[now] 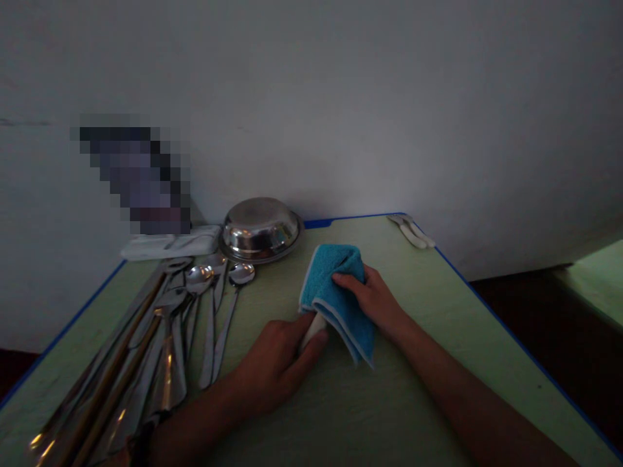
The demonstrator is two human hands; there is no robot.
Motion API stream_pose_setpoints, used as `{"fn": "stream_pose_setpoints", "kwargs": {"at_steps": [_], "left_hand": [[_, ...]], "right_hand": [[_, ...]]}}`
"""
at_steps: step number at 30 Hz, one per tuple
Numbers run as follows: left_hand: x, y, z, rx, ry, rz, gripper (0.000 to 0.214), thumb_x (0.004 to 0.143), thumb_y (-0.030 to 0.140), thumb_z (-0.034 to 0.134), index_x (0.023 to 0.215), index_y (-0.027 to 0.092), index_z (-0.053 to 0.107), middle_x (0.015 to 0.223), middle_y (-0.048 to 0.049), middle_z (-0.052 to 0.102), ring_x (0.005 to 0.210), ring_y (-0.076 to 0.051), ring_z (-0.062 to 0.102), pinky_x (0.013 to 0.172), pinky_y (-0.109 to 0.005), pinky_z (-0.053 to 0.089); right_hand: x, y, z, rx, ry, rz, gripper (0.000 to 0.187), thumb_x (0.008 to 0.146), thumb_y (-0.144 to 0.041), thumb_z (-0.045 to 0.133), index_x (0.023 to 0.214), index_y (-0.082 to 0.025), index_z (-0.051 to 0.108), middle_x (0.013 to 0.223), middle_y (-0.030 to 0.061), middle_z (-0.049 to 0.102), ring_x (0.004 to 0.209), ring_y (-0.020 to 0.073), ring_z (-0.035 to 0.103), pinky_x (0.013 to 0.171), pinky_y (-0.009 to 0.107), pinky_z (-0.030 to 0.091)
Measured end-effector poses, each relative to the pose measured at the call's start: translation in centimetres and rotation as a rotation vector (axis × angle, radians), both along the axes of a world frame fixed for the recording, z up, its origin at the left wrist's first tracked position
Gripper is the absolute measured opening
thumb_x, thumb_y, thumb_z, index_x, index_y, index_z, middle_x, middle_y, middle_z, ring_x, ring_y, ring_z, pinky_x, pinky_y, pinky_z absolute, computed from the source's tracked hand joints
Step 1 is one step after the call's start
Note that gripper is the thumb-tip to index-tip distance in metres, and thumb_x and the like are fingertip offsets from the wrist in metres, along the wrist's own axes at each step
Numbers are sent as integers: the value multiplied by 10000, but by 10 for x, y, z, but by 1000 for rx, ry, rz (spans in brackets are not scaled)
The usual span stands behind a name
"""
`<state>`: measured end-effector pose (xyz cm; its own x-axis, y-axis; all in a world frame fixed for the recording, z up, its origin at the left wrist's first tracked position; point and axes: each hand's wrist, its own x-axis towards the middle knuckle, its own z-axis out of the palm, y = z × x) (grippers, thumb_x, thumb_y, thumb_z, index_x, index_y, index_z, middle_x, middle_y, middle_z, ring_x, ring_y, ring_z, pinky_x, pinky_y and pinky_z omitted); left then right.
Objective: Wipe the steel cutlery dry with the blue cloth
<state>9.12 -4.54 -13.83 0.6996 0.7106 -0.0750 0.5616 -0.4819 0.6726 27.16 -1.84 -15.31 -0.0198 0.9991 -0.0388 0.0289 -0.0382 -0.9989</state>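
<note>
My left hand (287, 360) is closed round the white handle (313, 329) of a utensil. The utensil's other end is covered by a blue cloth (335, 285) with pale edging, so I cannot tell its kind. My right hand (374, 295) grips the folded cloth from the right, thumb on top, wrapped over the covered end. Both hands are above the middle of the pale green table (413, 389). Left of my left hand lies a spoon (242, 275), at the edge of a pile of metal utensils (168, 337).
An upturned metal bowl (263, 227) stands near the wall. Beside it is a white tray (170, 243), with a blurred-out object (141, 175) leaning behind. Two white-handled utensils (413, 233), at least one a fork, lie at the far right corner. The table has blue edging (506, 324).
</note>
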Motion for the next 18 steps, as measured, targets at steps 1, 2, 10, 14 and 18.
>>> {"fn": "stream_pose_setpoints", "kwargs": {"at_steps": [1, 2, 10, 14, 18], "left_hand": [[0, 0, 0, -3, -5, -3, 307, 900, 369, 260, 799, 168, 469, 614, 19, 517, 531, -125, 502, 541, -251, 377], [0, 0, 0, -7, -8, -4, 305, 901, 367, 259, 795, 169, 465, 608, 22, 510, 522, -121, 496, 533, -249, 374], [1, 0, 1, -1, 32, 1, 323, 900, 377, 254, 805, 160, 473, 618, 3, 535, 543, -135, 512, 564, -270, 385], [0, 1, 2, -11, 14, -10, 321, 901, 371, 253, 807, 159, 475, 624, 5, 535, 536, -129, 507, 561, -264, 385], [0, 1, 2, -7, 12, -3, 320, 898, 375, 257, 812, 159, 477, 622, 5, 529, 538, -131, 504, 550, -260, 380]], "right_hand": [[0, 0, 0, -2, -1, -2, 191, 706, -363, 585, 772, -185, 601, 704, -26, 598, 635, 110, 530, 626, 235, 427], [0, 0, 0, -7, -1, -4, 188, 705, -361, 586, 769, -185, 601, 701, -27, 597, 633, 109, 529, 624, 234, 426], [-1, -1, 1, -21, -3, -8, 192, 702, -364, 586, 764, -182, 598, 699, -26, 596, 629, 107, 527, 627, 240, 429], [0, -1, -1, -14, -17, -15, 198, 699, -373, 585, 753, -183, 593, 689, -25, 587, 623, 112, 522, 618, 244, 424], [0, 0, -1, -11, -34, -16, 196, 696, -371, 585, 739, -179, 587, 676, -24, 578, 614, 115, 514, 612, 246, 420]]}}
